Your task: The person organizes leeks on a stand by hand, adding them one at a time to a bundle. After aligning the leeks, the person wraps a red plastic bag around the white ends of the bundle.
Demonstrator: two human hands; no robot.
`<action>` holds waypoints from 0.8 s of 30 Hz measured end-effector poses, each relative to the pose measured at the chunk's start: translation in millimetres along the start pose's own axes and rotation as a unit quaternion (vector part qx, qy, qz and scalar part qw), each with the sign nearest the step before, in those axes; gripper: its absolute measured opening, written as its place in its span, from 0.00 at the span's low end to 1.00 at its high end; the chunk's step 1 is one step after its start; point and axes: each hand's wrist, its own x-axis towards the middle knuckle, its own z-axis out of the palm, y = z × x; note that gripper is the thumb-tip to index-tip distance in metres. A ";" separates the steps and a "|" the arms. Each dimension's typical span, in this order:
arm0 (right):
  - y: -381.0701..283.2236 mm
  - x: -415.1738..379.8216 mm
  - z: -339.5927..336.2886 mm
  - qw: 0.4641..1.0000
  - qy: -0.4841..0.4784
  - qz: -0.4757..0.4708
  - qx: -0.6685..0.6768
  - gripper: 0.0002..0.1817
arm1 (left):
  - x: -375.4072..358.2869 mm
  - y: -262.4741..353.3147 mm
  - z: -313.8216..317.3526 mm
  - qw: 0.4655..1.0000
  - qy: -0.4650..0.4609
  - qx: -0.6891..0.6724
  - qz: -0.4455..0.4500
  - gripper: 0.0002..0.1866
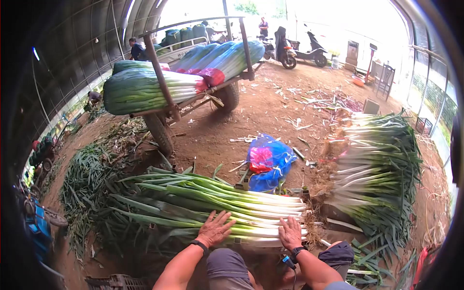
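Note:
A heap of long green onions (251,205) lies crosswise in front of my knees, leaves to the left and white stalks with roots to the right. My left hand (215,229) rests with spread fingers on the near stalks, where green turns to white. Close to the root end, my right hand (290,233) lies flat on the white stalks, fingers stretched out. Neither hand is wrapped round anything. Just behind the heap sits a blue net bag (270,166) with a pink-red patch. What supports the heap is mostly hidden.
More green onions (382,169) are piled on the right. A cart (164,92) with bagged onions stands at back left, near leaf trimmings (92,179). Scooters (309,48) and a person (263,27) are at the far end. A plastic crate (118,282) is at lower left.

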 end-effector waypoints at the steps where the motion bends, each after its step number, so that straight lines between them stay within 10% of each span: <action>1: 4.2 1.9 0.4 1.000 -0.012 0.001 0.000 0.31 | -0.4 0.5 0.0 1.000 0.001 0.000 -0.001 0.27; 7: 39.5 34.4 -42.3 0.903 -0.131 0.137 0.384 0.36 | 0.5 1.8 -1.5 1.000 0.005 -0.018 -0.012 0.27; 9: 52.2 49.6 -88.9 0.923 -0.088 0.141 0.348 0.29 | 1.4 -0.8 5.2 0.999 0.033 -0.022 -0.003 0.28; 10: 73.4 53.3 -96.0 0.947 0.086 -0.008 0.308 0.20 | -0.6 -3.7 9.3 0.996 0.085 -0.023 0.015 0.27; 12: 71.3 42.7 -190.0 0.885 -0.016 0.085 0.458 0.24 | 2.5 -3.6 10.1 0.994 0.098 -0.042 0.004 0.23; 16: 99.3 -43.5 -274.8 0.830 0.213 0.179 0.484 0.21 | 1.2 -0.3 -0.3 0.999 0.027 -0.037 -0.012 0.27; 24: 291.2 -222.7 -121.4 0.619 0.172 0.463 0.611 0.17 | 0.3 -1.0 -20.3 0.997 -0.046 -0.059 -0.017 0.28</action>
